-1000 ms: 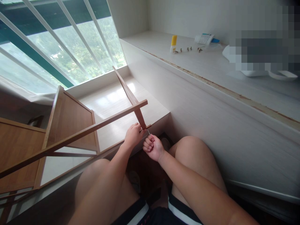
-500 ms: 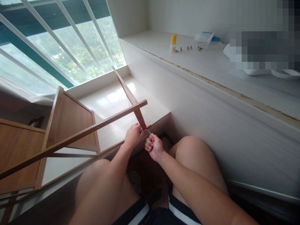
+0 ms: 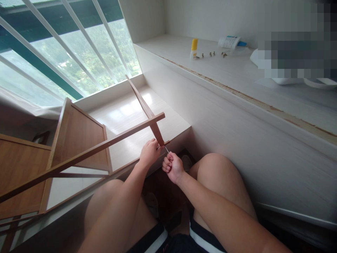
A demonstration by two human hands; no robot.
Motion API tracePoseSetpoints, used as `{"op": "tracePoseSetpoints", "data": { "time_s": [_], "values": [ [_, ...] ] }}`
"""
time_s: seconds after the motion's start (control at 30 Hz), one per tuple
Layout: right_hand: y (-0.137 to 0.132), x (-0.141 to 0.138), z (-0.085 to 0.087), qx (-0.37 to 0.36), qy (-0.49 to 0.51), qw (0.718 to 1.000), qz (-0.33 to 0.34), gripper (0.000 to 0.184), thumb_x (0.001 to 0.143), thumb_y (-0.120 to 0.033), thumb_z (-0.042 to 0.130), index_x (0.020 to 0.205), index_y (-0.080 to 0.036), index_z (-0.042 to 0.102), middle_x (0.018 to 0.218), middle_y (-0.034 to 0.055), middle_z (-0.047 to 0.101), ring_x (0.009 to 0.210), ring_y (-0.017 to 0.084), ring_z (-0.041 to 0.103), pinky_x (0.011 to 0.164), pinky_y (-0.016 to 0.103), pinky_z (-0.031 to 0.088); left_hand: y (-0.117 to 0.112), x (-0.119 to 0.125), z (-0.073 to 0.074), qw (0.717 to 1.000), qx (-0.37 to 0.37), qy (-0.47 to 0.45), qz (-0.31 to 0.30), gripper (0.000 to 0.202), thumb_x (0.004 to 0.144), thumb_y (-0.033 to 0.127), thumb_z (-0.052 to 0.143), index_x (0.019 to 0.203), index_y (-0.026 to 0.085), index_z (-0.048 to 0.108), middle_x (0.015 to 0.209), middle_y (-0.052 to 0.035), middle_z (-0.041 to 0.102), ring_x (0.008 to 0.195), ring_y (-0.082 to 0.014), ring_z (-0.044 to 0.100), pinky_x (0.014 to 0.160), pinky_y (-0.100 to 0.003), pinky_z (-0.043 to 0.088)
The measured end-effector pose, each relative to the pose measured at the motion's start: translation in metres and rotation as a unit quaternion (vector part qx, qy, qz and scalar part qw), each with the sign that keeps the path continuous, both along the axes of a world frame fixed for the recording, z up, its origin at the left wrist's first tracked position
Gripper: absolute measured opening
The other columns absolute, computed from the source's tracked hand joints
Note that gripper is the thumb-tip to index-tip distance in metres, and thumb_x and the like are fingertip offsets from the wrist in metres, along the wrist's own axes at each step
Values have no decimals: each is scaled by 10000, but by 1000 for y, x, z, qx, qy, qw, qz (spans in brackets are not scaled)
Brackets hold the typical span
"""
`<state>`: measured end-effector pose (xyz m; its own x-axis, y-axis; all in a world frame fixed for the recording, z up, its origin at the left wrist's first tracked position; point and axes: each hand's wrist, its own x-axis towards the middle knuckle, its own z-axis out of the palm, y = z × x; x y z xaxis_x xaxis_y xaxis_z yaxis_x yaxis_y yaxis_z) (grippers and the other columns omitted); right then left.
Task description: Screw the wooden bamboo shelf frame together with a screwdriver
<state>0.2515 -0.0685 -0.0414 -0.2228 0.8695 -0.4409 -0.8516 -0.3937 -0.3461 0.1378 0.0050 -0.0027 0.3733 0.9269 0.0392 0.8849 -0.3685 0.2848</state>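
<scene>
A brown wooden frame (image 3: 116,139) stands tilted in front of me, its long rail crossed by a flat wooden slat (image 3: 156,129). My left hand (image 3: 150,151) closes around the near lower end of that slat, its fingertips partly hidden. Below and right of it, my right hand (image 3: 172,167) is a fist around a thin metal-shafted tool (image 3: 166,149). The shaft points up at the slat's end beside my left fingers. Its handle is hidden in my palm, so I cannot tell whether it is a screwdriver or a hex key.
Several small metal screws (image 3: 212,53) lie on the pale ledge (image 3: 237,75) at upper right, beside a yellow-capped glue bottle (image 3: 194,48) and a white tube (image 3: 229,42). Wooden panels (image 3: 79,135) stand at left before a barred window (image 3: 86,52). My knees flank my arms.
Both hands keep nearly the same place at the slat's end. My right fist has shifted very slightly; more of the tool's shaft shows above it. The frame stays put.
</scene>
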Motion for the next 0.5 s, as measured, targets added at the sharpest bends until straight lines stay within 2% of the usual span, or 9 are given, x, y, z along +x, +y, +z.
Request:
{"op": "tracePoseSetpoints", "data": {
  "time_s": [0.23,0.5],
  "values": [
    [3,-5,-4,29,-131,990,-42,339,853,-396,474,615,-227,302,401,-105,283,306,65,239,344,197,139,1,0,-1,1000,-8,-9,2,163,878,353,537,887,223,636,902,-53,633,899,-218,589,807,-323,451],
    [7,-8,-14,39,-266,961,-67,355,846,-455,474,612,-232,327,406,-106,279,329,60,206,347,201,145,1,-1,-1,1000,-10,-9,1,166,878,355,534,890,226,638,917,-59,637,905,-221,593,801,-323,449]
  ]
}}
